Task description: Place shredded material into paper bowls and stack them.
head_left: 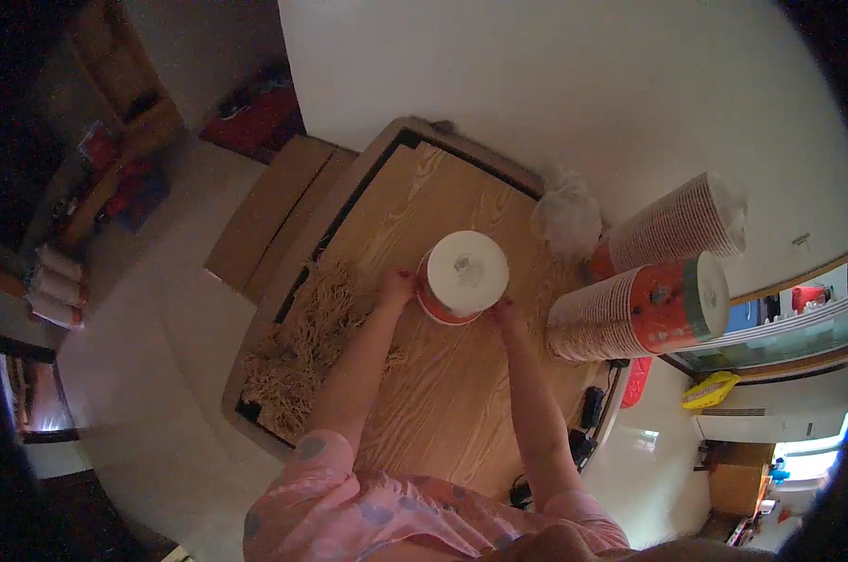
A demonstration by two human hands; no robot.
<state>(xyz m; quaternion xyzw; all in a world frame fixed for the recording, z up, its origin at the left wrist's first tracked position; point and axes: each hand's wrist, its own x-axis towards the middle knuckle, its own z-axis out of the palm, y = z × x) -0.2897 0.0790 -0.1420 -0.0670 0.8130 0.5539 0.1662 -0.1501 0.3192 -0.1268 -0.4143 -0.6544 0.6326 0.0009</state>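
An upside-down paper bucket shows its round white base, with a red side and rim below it, above the middle of the wood-grain tabletop. My left hand grips its left side near the rim, the fingertips partly hidden behind it. On the opposite side, my right hand holds the lower right edge, its fingers mostly out of sight. A loose heap of tan twine strands lies by my left forearm. Whether the bucket rests on the table or hangs just above it, I cannot tell.
Two tall stacks of nested paper buckets stand at the right, a nearer one and a farther one. Beside them sits a clear plastic bag. Black cabled devices lie at the right edge. A cardboard box adjoins the table's left.
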